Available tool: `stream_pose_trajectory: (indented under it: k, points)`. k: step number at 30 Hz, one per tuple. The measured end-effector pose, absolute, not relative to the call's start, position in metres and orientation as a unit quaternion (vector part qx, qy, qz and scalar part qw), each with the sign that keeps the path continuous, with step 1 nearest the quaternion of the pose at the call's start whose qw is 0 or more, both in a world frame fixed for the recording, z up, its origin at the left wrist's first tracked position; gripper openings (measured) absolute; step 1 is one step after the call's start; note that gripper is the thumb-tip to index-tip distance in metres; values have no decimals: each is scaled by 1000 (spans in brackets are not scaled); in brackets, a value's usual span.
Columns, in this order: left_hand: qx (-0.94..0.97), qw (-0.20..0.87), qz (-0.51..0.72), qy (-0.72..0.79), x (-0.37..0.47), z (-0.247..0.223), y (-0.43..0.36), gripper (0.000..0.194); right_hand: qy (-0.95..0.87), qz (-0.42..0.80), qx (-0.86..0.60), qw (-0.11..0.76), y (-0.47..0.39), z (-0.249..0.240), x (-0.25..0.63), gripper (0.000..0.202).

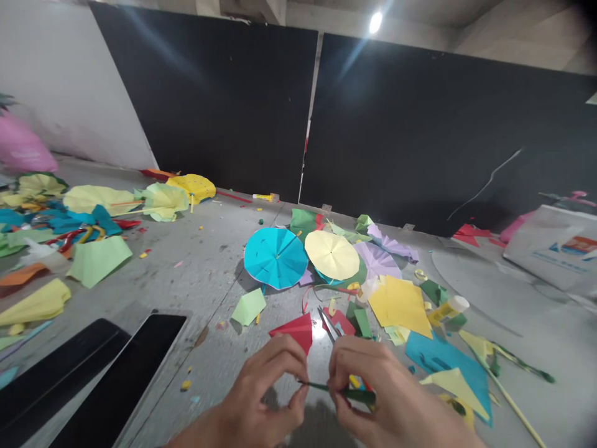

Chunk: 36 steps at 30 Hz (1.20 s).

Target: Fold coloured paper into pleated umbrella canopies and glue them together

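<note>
Between my two hands stretches a thin strip of dark green paper [318, 386], narrow at the left end and wider beneath the right palm. My left hand [268, 389] pinches its tip between thumb and forefinger. Thumb and fingers of my right hand [373, 379] close on it farther along. Just beyond the fingers lie a folded red paper [296, 333] and scissors [329, 323] with blades pointing away. A blue pleated paper disc [276, 258] and a cream paper disc [331, 255] stand farther back. Part of the strip is hidden by my right hand.
Yellow paper [400, 306], a glue stick [448, 310] and blue paper [450, 367] lie to the right. At left are two dark phone-like slabs [125, 379] and paper scraps [100, 258]. A white bag [555, 249] stands far right, before a black panel [420, 124].
</note>
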<state>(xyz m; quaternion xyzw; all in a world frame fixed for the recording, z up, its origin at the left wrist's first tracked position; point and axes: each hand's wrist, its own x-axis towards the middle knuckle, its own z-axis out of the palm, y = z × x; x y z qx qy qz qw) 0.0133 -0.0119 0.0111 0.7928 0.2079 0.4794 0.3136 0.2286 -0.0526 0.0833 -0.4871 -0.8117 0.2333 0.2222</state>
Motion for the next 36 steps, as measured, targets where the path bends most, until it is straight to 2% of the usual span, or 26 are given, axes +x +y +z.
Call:
stream_pose_trajectory:
  k: [11,17,22,30,32,36]
  points:
    - [784,353,469,198,15,12,-15,24,-827,183,-448,286,-59,65,206,27]
    - [780,366,460,214,7,15,0,22,-822,153,-473,277,-64,92,224,29]
    - [762,372,474,236,-2,18,17,17,-799,178,-489,302,-61,109,249,23]
    - [764,430,443,189,7,13,-4,18,-788,272,-489,257,-54,86,228,29]
    - [780,421,421,193,11,9,-7,8,-790,279,-486,250,-52,84,223,29]
    - [801,398,391,215,15,4,-9,23,-804,227,-488,253,-50,80,221,18]
